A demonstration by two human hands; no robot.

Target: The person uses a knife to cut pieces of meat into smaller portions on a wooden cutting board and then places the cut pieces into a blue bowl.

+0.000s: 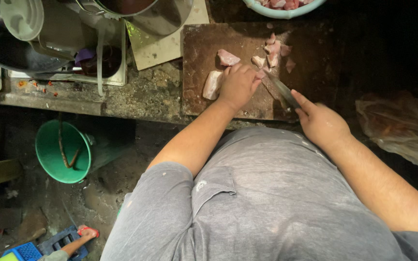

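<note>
We gripped the knife (281,89) w/ our right hand (321,123), fingers prob. curled shut round the handle, near the cutting board (204,53)'s front edge. Left hand (238,86), fingers pressed together, held the meat strip (212,84) mid-board; cut pieces (273,50) lay toward the far edge.

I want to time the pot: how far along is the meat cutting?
Done: small cut pieces lie at the board's far edge. In hand: the left hand steadies meat while the right hand holds the knife. Left: a large chunk and another piece remain uncut.

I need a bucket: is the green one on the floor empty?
Not empty: the green bucket stands upright with a stick inside.
</note>
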